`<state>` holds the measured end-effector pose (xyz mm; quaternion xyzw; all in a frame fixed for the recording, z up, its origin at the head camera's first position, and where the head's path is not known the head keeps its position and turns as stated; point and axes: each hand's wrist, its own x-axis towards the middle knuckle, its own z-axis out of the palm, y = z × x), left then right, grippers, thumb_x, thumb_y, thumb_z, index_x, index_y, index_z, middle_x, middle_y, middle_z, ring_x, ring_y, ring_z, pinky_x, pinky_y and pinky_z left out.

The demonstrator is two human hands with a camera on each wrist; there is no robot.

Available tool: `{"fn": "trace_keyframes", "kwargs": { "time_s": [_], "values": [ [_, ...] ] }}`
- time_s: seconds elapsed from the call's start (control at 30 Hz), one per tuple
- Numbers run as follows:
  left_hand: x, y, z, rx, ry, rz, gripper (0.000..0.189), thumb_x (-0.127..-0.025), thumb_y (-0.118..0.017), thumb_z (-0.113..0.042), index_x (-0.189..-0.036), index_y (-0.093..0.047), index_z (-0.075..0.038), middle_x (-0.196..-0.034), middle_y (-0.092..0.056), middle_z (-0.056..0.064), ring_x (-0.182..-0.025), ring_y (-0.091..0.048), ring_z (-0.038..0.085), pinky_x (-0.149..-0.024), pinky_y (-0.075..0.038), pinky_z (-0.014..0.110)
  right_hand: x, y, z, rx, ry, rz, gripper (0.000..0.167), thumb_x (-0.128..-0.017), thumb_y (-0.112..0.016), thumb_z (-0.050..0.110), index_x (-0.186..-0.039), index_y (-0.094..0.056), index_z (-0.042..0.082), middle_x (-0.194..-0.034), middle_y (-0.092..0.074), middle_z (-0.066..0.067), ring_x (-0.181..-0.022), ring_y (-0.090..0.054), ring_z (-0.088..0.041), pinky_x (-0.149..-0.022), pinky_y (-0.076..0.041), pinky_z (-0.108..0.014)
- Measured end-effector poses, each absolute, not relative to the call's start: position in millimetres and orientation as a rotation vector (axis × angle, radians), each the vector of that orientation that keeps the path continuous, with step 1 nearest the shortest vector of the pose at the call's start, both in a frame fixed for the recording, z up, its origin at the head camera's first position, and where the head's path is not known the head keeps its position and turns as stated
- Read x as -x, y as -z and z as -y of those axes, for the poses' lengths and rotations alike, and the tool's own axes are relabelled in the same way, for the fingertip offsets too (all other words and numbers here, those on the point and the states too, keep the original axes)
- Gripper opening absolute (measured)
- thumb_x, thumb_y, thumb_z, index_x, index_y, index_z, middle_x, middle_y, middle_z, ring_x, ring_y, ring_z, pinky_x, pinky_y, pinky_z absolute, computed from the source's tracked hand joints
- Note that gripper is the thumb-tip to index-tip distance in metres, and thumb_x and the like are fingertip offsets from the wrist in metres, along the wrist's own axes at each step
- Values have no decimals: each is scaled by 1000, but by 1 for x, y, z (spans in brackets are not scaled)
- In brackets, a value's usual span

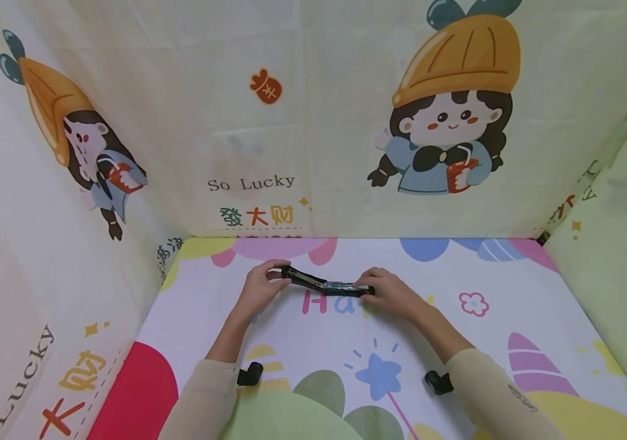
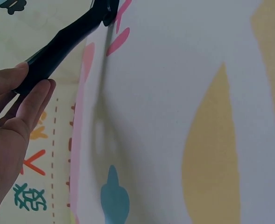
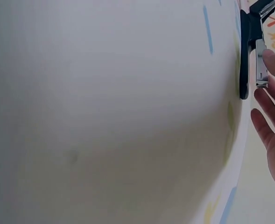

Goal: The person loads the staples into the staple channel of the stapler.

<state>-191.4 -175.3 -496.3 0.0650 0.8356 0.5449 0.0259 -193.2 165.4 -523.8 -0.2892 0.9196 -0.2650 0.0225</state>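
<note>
A black stapler [image 1: 305, 280] is spread wide at its hinge above the printed tabletop. My left hand [image 1: 261, 287] pinches the end of its black top cover [image 2: 62, 49] between thumb and fingers. On the other side, my right hand [image 1: 390, 292] holds the metal staple magazine [image 3: 261, 63], the thumb lying against it and fingertips by its end. The black base [image 3: 244, 56] lies alongside the magazine with a gap between them. The inside of the magazine is hidden by the thumb in the right wrist view.
The tabletop [image 1: 429, 360] carries a printed cover with letters, a star and coloured shapes. Cream cloth walls [image 1: 341, 122] with cartoon figures stand behind and at both sides. Dark wrist devices [image 1: 250, 374] show at both sleeves.
</note>
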Motion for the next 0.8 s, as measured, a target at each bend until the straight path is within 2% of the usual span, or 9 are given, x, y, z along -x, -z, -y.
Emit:
{"fn": "trace_keyframes", "kwargs": {
  "time_s": [0.13, 0.23, 0.47, 0.8],
  "values": [
    [191, 496, 176, -214, -1685, -2591, 44, -90, -76, 3, -132, -66, 1, -134, -66, 17, -117, -69, 34, -81, -59, 26, 191, 524, -169, 845, 793, -2869, 46, -90, -81, 22, -133, -69, 10, -128, -66, -11, -118, -61, -30, -105, -51, -50],
    [192, 496, 176, -227, -1687, -2584, 44, -89, -76, 3, -132, -66, 1, -134, -66, 17, -117, -69, 35, -81, -59, 26, 191, 527, -172, 814, 754, -2889, 52, -88, -83, 21, -135, -66, 5, -125, -66, -14, -114, -61, -30, -102, -52, -49],
    [193, 496, 176, -228, -1695, -2570, 46, -89, -77, 3, -133, -65, 1, -135, -66, 18, -117, -69, 35, -80, -58, 25, 192, 532, -178, 792, 797, -2881, 39, -88, -82, 14, -122, -71, -1, -108, -66, -11, -91, -58, -18, -83, -53, -39],
    [193, 495, 174, -201, -1668, -2588, 45, -89, -77, 1, -132, -67, -1, -135, -66, 15, -118, -69, 34, -88, -61, 38, 195, 533, -177, 699, 853, -2859, 32, -90, -80, 12, -118, -71, -1, -105, -65, -9, -89, -60, -17, -81, -54, -36]
  ]
}}
